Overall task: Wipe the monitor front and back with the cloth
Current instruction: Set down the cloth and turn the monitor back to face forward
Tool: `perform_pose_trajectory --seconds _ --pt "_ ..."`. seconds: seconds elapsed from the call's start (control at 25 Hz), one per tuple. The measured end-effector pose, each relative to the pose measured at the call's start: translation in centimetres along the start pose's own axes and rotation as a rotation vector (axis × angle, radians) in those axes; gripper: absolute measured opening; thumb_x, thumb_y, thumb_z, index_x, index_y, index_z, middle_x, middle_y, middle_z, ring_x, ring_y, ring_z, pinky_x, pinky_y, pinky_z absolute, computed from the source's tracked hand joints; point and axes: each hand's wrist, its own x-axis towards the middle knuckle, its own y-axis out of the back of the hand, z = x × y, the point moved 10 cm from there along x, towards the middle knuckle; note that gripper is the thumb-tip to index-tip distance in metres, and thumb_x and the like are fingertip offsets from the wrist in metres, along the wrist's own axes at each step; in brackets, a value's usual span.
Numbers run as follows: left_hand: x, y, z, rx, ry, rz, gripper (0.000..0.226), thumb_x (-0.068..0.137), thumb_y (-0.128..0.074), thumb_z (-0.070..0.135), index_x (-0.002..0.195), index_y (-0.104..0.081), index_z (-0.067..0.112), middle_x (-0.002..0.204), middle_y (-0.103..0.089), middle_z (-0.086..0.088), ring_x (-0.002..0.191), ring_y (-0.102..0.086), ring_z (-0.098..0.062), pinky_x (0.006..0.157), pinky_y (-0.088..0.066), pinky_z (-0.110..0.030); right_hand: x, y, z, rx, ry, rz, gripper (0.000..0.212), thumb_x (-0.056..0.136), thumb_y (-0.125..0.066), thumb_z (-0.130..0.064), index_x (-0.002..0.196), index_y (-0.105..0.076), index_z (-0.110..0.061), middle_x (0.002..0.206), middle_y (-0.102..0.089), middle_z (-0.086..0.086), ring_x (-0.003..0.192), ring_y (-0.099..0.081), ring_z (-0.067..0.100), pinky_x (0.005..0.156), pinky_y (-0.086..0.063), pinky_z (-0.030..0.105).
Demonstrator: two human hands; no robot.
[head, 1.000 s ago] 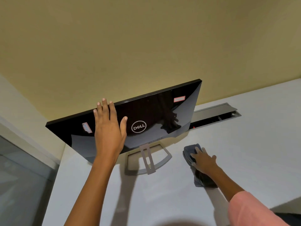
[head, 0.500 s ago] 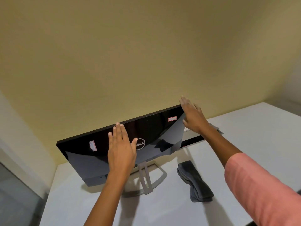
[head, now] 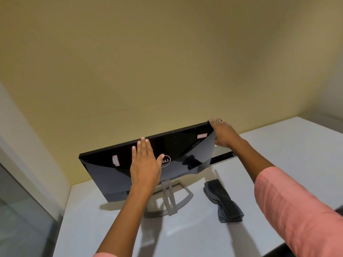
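One monitor [head: 185, 151], centre frame, shows us only its glossy back; the screen is hidden. Left hand [head: 144, 164] lies flat, fingers spread, covering part of the logo. Right hand [head: 223, 134] grips the upper right corner. One folded cloth [head: 222, 201] lies unheld on the counter [head: 278, 154], lower right.

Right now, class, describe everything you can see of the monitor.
The monitor shows its glossy black back, bearing a round logo and two small stickers. It stands tilted on a grey open-frame metal stand on the white desk. The left hand lies flat on its back; the right hand grips its top right corner.
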Motion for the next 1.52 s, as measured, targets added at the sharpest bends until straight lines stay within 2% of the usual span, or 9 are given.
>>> perform_pose_trajectory --seconds 0.2,0.56,0.96,1.08,1.16,1.28,1.4,1.48,1.52 --pt "0.6 0.2 -0.6 0.026 -0.041 -0.045 0.067 0.101 -0.011 0.046 0.148 0.007 0.003 0.158 0.008 -0.012 0.146 0.007 -0.023 0.119 0.005 -0.039 -2.9 0.6 0.5 -0.043 -0.056 -0.004 0.077 0.078 -0.062 -0.004 0.145 -0.024 -0.011 0.151 -0.030 0.008 0.138 -0.030 0.022 0.119 -0.009 0.039" --pt "1.6 0.0 -0.3 -0.004 -0.133 -0.073 0.060 0.103 -0.012 0.039 0.149 0.000 0.003 0.159 0.001 -0.011 0.146 0.003 -0.025 0.119 0.001 -0.042 -9.1 2.3 -0.6 -0.046 -0.127 -0.021 0.067 0.080 -0.059 -0.007 0.141 -0.030 -0.008 0.146 -0.035 0.009 0.137 -0.031 0.021 0.120 -0.005 0.038" --pt "3.9 -0.2 1.4 -0.093 -0.262 -0.103 0.054 0.104 -0.018 0.030 0.148 -0.010 -0.001 0.158 -0.008 -0.015 0.146 -0.002 -0.031 0.118 -0.004 -0.044 -17.2 4.9 -4.2 -0.123 -0.138 -0.047 0.049 0.082 -0.057 -0.016 0.127 -0.041 -0.005 0.131 -0.048 0.010 0.123 -0.044 0.024 0.118 -0.016 0.033" --pt "4.6 -0.1 2.5 -0.101 -0.324 -0.100 0.048 0.105 -0.020 0.023 0.147 -0.018 -0.001 0.156 -0.014 -0.019 0.145 -0.007 -0.033 0.117 -0.007 -0.044 -18.4 5.5 -4.2 -0.031 -0.137 -0.066 0.029 0.084 -0.055 -0.013 0.110 -0.046 -0.008 0.115 -0.054 0.009 0.118 -0.045 0.024 0.107 -0.028 0.031" --pt "5.2 0.0 2.7 -0.172 -0.318 -0.105 0.048 0.105 -0.021 0.023 0.145 -0.023 -0.002 0.155 -0.018 -0.018 0.145 -0.010 -0.032 0.117 -0.007 -0.043 -18.8 5.4 -3.8 0.042 -0.117 -0.109 0.028 0.086 -0.051 -0.012 0.113 -0.048 -0.009 0.108 -0.052 0.009 0.121 -0.043 0.027 0.097 -0.036 0.032" --pt "5.7 0.4 2.5 -0.288 -0.256 -0.110 0.049 0.104 -0.022 0.029 0.143 -0.032 0.000 0.155 -0.024 -0.014 0.145 -0.012 -0.029 0.117 -0.006 -0.041 -18.3 4.8 -2.7 0.132 -0.005 -0.248 0.041 0.089 -0.045 -0.013 0.129 -0.047 -0.014 0.116 -0.056 0.008 0.129 -0.037 0.031 0.091 -0.040 0.034" --pt "5.2 1.1 3.3 -0.396 -0.148 -0.131 0.051 0.103 -0.026 0.034 0.134 -0.042 -0.004 0.151 -0.030 -0.018 0.145 -0.011 -0.033 0.117 -0.007 -0.044 -16.4 4.3 -1.1 0.142 0.165 -0.388 0.050 0.088 -0.040 -0.013 0.134 -0.048 -0.030 0.132 -0.056 0.006 0.128 -0.043 0.026 0.105 -0.036 0.044" --pt "4.2 1.9 5.2 -0.492 -0.081 -0.148 0.053 0.102 -0.027 0.037 0.126 -0.042 -0.009 0.147 -0.031 -0.024 0.144 -0.008 -0.035 0.118 -0.007 -0.046 -13.9 4.0 0.5 0.130 0.216 -0.403 0.060 0.088 -0.039 -0.013 0.141 -0.037 -0.041 0.151 -0.038 0.002 0.137 -0.036 0.019 0.110 -0.031 0.044" --pt "3.5 2.5 6.5 -0.538 -0.070 -0.146 0.056 0.102 -0.026 0.038 0.129 -0.037 -0.010 0.148 -0.029 -0.025 0.145 -0.006 -0.033 0.118 -0.005 -0.046 -12.4 3.9 0.9 0.145 0.238 -0.384 0.062 0.089 -0.040 -0.012 0.144 -0.033 -0.039 0.156 -0.028 0.002 0.138 -0.035 0.018 0.110 -0.029 0.039"
